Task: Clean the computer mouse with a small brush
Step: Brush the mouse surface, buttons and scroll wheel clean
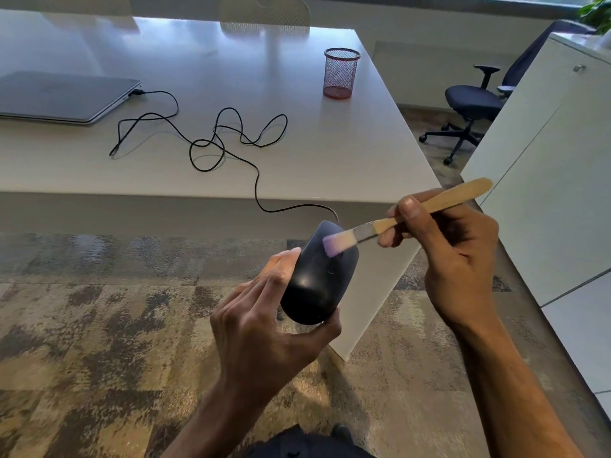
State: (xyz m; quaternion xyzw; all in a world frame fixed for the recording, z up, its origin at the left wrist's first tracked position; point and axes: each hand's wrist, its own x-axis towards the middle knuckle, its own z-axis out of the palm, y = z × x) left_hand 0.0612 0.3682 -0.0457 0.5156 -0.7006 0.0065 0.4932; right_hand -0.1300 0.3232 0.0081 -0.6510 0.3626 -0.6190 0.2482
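A black wired computer mouse [317, 282] is held in the air in front of the desk, gripped from the left and below by my left hand [264, 322]. My right hand [453, 259] holds a small brush with a pale wooden handle [439, 203]. Its light bristles [337, 244] rest on the upper front part of the mouse. The mouse's black cable [211, 143] runs up over the desk edge, loops across the white desk [347, 153] and ends at a closed grey laptop [62, 94].
A red mesh pen cup [340, 72] stands on the desk at the back right. White cabinets [545, 193] line the right side. A dark office chair [472, 104] stands beyond the desk. Patterned carpet [99, 325] lies below my hands.
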